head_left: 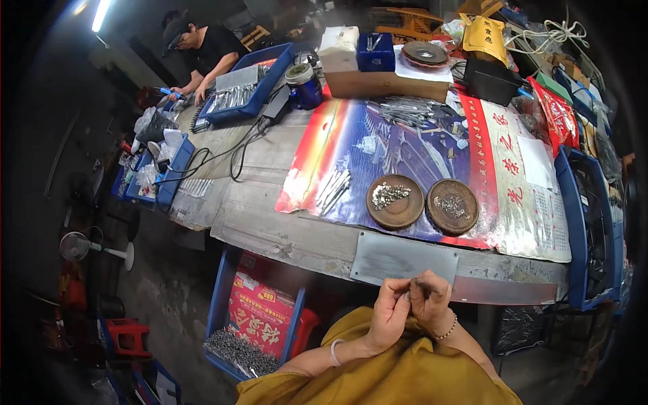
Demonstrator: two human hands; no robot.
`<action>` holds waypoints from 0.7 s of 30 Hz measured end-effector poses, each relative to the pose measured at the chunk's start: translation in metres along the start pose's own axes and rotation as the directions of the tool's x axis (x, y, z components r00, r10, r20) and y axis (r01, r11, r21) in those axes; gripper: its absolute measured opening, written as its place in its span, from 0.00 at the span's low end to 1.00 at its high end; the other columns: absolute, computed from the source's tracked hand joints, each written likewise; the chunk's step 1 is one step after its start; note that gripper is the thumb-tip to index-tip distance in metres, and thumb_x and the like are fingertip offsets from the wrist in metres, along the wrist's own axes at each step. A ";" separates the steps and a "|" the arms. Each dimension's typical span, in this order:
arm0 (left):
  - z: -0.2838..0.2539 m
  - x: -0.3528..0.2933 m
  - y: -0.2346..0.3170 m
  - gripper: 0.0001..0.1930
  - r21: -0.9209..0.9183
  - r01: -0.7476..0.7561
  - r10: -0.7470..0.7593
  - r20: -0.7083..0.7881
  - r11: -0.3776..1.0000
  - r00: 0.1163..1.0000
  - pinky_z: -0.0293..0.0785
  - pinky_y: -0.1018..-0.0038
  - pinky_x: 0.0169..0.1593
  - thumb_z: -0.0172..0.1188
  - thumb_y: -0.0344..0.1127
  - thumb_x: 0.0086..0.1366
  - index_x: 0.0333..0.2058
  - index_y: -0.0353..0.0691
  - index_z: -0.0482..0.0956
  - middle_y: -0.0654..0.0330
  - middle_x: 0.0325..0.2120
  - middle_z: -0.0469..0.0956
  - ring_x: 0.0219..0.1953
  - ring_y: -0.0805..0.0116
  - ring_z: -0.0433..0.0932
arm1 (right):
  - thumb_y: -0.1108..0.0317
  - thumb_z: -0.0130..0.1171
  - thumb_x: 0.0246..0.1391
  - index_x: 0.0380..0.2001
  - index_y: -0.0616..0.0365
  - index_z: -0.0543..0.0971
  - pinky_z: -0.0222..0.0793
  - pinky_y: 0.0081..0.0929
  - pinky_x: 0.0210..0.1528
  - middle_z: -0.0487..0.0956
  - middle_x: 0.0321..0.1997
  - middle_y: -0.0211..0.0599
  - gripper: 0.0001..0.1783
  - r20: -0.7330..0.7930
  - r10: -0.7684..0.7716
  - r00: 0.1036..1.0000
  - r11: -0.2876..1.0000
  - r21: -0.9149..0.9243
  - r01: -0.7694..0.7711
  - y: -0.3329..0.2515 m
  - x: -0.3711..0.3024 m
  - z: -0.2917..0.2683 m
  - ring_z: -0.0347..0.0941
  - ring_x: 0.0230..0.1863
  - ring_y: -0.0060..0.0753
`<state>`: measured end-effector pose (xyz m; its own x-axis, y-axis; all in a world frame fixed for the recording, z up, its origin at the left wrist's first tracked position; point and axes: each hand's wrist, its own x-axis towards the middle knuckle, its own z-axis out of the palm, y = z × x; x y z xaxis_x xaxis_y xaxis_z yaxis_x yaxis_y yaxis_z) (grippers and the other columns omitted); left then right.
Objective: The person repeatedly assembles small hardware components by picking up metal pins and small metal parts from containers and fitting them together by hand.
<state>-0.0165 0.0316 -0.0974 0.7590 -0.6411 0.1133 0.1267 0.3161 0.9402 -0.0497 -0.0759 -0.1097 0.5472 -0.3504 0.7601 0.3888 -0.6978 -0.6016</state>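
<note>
"At the near edge of the worn grey table (270,226), what could have been upset?"

"The round, brown, shallow dish (398,219) of shiny metal bits on the left, or its darker round brown twin (447,226) on the right, both set beyond the flat grey metal plate (403,256); either could have been tipped by a careless reach. Any small piece pinched loosely could have been lost in the mustard-yellow cloth (398,371)."

"And the pose?"

"The left hand (389,314) and right hand (432,304) were raised together, forearms angled inward, fingertips gathered. Whether anything was gripped could not be told."
</note>
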 end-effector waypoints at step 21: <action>-0.003 -0.005 0.000 0.08 -0.175 0.034 -0.015 0.107 0.984 0.994 0.66 0.86 0.39 0.43 0.24 0.68 0.45 0.34 0.63 0.63 0.35 0.71 0.34 0.84 0.67 | 0.74 0.54 0.55 0.36 0.63 0.68 0.64 0.22 0.21 0.71 0.22 0.39 0.08 0.077 0.493 0.867 0.838 0.227 -0.496 -0.016 0.006 -0.011 0.69 0.19 0.25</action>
<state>-0.0182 0.0368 -0.0995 0.6839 -0.7174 0.1326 0.2626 0.4117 0.8727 -0.0606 -0.0737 -0.0928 0.7229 -0.5994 0.3437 0.2226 -0.2689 -0.9371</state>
